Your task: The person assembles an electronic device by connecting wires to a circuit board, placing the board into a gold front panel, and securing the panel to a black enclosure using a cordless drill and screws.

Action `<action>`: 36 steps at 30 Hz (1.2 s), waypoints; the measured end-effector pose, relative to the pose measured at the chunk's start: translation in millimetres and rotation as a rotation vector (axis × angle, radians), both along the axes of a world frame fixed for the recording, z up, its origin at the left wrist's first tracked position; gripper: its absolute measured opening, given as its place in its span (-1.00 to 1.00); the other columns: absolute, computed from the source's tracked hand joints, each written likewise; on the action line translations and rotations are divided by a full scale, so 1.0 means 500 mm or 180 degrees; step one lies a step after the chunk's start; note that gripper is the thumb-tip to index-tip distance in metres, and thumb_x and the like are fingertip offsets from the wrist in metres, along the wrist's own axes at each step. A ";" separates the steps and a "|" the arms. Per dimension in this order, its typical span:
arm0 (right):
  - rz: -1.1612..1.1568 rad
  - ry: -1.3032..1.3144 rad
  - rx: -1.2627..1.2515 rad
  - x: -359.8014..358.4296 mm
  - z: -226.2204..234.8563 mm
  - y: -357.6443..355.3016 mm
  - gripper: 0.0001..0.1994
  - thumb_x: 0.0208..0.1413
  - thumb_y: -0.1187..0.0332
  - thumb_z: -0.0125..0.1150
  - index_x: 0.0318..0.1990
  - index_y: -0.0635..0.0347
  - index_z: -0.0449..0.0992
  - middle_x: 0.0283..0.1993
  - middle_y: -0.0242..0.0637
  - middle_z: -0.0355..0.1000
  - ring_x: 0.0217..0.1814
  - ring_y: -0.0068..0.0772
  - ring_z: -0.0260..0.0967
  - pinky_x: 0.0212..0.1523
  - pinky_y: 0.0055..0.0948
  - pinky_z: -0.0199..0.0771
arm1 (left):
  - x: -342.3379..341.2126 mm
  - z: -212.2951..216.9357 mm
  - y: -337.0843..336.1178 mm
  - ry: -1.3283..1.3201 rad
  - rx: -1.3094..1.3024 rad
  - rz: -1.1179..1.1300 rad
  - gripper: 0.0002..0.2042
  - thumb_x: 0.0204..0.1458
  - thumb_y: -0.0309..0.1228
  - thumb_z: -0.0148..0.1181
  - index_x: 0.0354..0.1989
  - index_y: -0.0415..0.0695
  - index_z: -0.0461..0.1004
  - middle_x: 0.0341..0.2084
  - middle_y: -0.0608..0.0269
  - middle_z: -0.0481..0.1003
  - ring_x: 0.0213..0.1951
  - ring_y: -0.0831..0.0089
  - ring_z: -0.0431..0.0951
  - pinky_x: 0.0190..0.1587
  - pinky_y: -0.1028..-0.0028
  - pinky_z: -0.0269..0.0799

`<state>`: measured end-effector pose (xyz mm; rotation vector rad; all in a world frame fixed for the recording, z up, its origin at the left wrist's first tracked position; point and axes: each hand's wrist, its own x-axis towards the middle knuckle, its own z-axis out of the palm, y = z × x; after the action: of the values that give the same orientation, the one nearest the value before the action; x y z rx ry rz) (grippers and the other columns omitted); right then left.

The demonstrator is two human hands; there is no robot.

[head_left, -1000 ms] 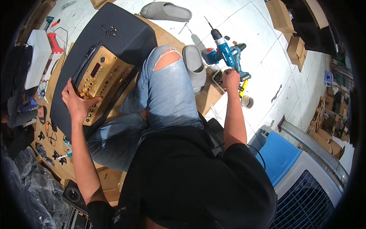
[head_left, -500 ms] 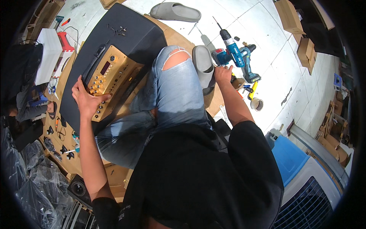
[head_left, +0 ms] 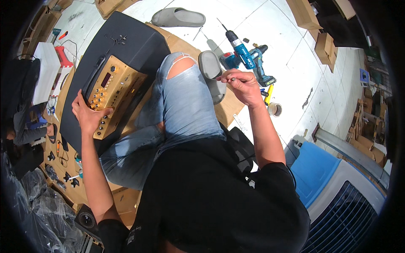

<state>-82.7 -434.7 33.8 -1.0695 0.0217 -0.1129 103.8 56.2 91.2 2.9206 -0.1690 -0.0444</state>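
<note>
This looks like an informal repair or assembly workshop, with the work done on the floor. A white tiled floor (head_left: 295, 50) carries flattened cardboard sheets (head_left: 230, 107) as a work mat. A blue cordless drill (head_left: 247, 59) lies at one o'clock, stacked cardboard boxes (head_left: 314, 25) at two o'clock, loose black parts and cables (head_left: 63, 164) at eight o'clock.

The lower edge of the gold control panel (head_left: 110, 98) is covered by the left hand (head_left: 89, 116), so the knobs beneath the palm cannot be seen. A small item (head_left: 232, 79) is pinched in the grip of the right hand (head_left: 243, 86), too small to be identified. Beyond that hand, the base of the blue drill (head_left: 248, 59) is partly hidden. The loose bits (head_left: 118, 39) on the black cabinet (head_left: 137, 44) above the panel cannot be told apart.
</note>
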 end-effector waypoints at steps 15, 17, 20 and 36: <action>-0.0392 0.0278 0.0070 -0.054 0.062 -0.012 -0.89 0.20 0.53 0.22 -0.19 0.40 0.60 -0.24 -0.16 0.58 -0.12 -0.29 0.58 0.05 -0.18 0.58 | 0.000 -0.004 -0.004 -0.0094 0.0023 -0.0067 0.35 -0.64 -0.03 0.76 0.49 -0.15 0.09 0.27 -0.09 0.21 0.31 -0.07 0.21 0.38 0.11 0.21; -0.0545 0.0553 -0.0255 -0.040 0.040 0.015 -0.88 0.24 0.54 0.21 -0.16 0.41 0.61 -0.27 -0.15 0.60 -0.20 -0.33 0.60 -0.03 -0.23 0.65 | -0.002 0.008 -0.004 -0.0033 0.0041 0.0005 0.36 -0.65 -0.04 0.77 0.49 -0.13 0.08 0.28 -0.05 0.21 0.32 -0.07 0.21 0.39 0.10 0.22; -0.0756 0.0903 -0.0681 0.017 0.024 0.013 -0.87 0.14 0.60 0.33 -0.16 0.42 0.62 -0.24 -0.09 0.64 -0.27 -0.27 0.64 -0.12 -0.29 0.69 | -0.002 0.008 -0.009 -0.0027 0.0071 0.0078 0.37 -0.66 -0.07 0.77 0.50 -0.11 0.07 0.29 -0.03 0.20 0.32 -0.06 0.22 0.39 0.10 0.22; -0.1068 0.0963 -0.0138 0.407 -0.129 -0.249 -0.92 0.15 0.66 0.28 -0.23 0.35 0.55 -0.22 -0.14 0.55 -0.13 -0.30 0.57 0.07 -0.09 0.71 | 0.002 0.030 -0.033 0.0237 0.0072 0.0300 0.33 -0.65 -0.31 0.78 0.50 -0.06 0.07 0.28 0.02 0.20 0.33 -0.02 0.21 0.41 0.11 0.22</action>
<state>120.7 -559.0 -30.7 -1.1115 0.4746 -0.2540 104.8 39.8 106.0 2.9397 -0.0192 -0.1405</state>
